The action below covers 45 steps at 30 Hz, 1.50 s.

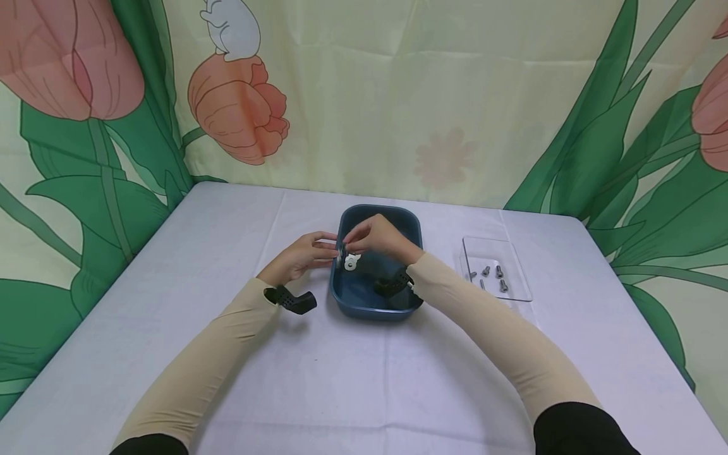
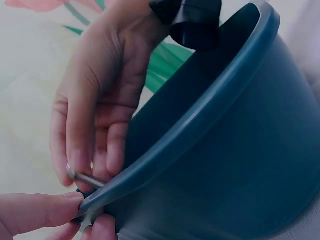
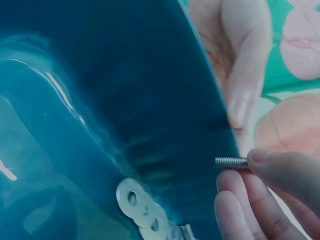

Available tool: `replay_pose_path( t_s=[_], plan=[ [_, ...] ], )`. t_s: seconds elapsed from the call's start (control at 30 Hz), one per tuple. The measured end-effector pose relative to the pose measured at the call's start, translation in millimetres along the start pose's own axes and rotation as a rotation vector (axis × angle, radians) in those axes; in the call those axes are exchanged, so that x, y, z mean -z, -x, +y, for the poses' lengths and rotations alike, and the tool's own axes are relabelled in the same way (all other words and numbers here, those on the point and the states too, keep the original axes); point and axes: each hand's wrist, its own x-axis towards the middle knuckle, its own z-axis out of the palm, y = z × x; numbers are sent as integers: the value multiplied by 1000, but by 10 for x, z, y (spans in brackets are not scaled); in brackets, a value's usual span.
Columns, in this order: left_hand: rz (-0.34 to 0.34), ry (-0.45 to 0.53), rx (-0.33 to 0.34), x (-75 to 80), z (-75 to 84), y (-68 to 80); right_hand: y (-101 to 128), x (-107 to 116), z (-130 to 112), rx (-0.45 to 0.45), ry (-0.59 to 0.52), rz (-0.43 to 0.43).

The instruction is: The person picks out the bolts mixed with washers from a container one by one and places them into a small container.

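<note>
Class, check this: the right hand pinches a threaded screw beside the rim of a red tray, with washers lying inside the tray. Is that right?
Not quite: the tray is dark blue, not red, as the right wrist view shows. The right hand does pinch the threaded screw beside its rim, and washers lie inside.

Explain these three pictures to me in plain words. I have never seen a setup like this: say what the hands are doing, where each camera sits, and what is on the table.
No machine here: a person works with two bare hands and wears three cameras. The wide picture comes from a camera on the head, looking down at a table under a pale cloth. The black pieces at the wrists are the other two cameras, each filming its own hand up close.

A dark blue tray stands in the middle; flat metal washers lie inside it. Right of it a clear shallow dish holds a few loose screws.

Both hands meet at the tray's left rim. The right hand pinches a small threaded screw by one end. The left hand has its fingertips at the rim; what they grip there is too hidden to tell.
</note>
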Motion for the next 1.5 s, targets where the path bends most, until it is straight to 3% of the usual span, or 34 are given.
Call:
replay_pose_path(
  t_s=[0.27,0.63,1.13,1.33,1.5],
  plan=[
    [-1,4,-1,-7,-2,-2,143,183,-113,33,29,-6],
    [15,4,-5,-24,0,-4,343,466,-184,41,176,42],
    [27,-16,10,-32,1,-2,640,809,-188,-40,151,41],
    [27,-6,13,-34,-9,-18,761,931,-175,-40,208,70],
    [31,-10,9,-38,-10,-20,873,1045,-143,-72,195,108]
  ],
)
